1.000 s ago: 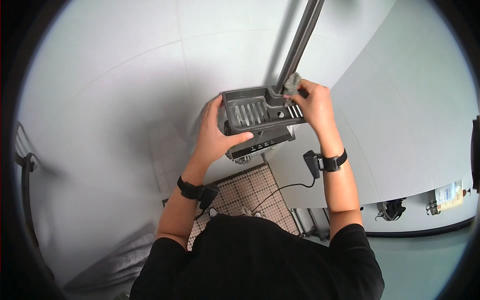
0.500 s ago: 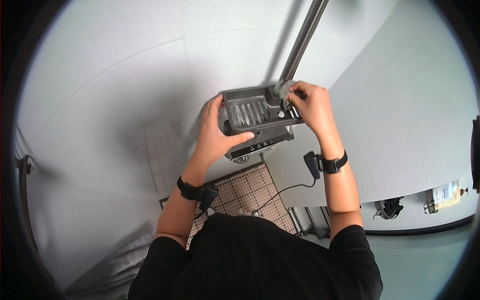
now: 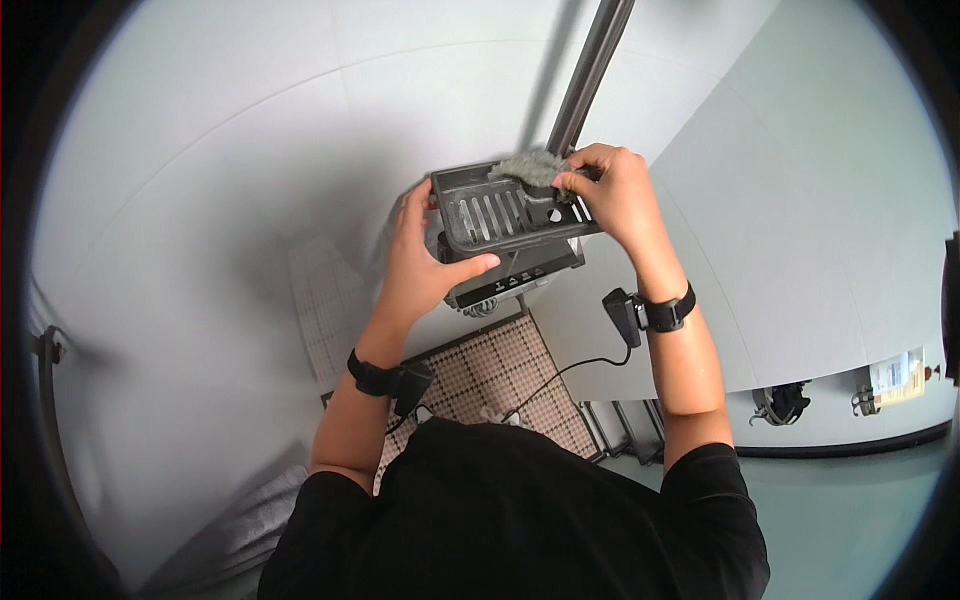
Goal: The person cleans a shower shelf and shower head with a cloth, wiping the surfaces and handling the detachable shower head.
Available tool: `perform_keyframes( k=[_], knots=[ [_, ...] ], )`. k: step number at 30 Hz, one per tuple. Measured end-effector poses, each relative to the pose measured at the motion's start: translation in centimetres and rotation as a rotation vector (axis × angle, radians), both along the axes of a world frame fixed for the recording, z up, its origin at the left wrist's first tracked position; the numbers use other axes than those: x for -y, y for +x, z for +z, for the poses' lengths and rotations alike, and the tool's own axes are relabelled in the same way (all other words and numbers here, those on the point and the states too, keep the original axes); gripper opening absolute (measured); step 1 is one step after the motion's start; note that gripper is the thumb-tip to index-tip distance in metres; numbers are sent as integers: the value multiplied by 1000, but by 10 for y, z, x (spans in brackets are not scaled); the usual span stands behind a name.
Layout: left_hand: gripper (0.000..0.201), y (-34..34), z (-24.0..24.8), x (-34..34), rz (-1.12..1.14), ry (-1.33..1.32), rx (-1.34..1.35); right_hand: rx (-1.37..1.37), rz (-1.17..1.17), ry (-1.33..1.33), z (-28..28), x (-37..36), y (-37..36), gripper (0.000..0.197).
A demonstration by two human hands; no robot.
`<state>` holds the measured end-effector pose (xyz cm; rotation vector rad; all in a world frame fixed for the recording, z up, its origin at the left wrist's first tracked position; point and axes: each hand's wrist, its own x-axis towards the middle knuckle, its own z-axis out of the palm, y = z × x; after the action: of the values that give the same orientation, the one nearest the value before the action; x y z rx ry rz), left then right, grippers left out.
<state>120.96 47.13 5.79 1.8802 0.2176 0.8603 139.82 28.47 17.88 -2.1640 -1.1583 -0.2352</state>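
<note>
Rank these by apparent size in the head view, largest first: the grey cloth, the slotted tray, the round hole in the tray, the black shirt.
1. Black shirt, also nearest the camera
2. Slotted tray, partly covered
3. Grey cloth
4. Round hole

Tray [image 3: 515, 242] matt plastic; rag [image 3: 528, 170] fuzzy cloth; pole [image 3: 590, 82] smooth, glossy.
</note>
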Motion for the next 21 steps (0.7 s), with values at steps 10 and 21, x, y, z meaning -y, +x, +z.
perform_keyframes(
  k=[10,21],
  knots=[
    [117,-3,9,0,13,73,-53,-109,-17,420,5,14,32,14],
    [119,-1,3,-3,-1,55,-38,245,95,82,-14,7,-7,12]
  ],
)
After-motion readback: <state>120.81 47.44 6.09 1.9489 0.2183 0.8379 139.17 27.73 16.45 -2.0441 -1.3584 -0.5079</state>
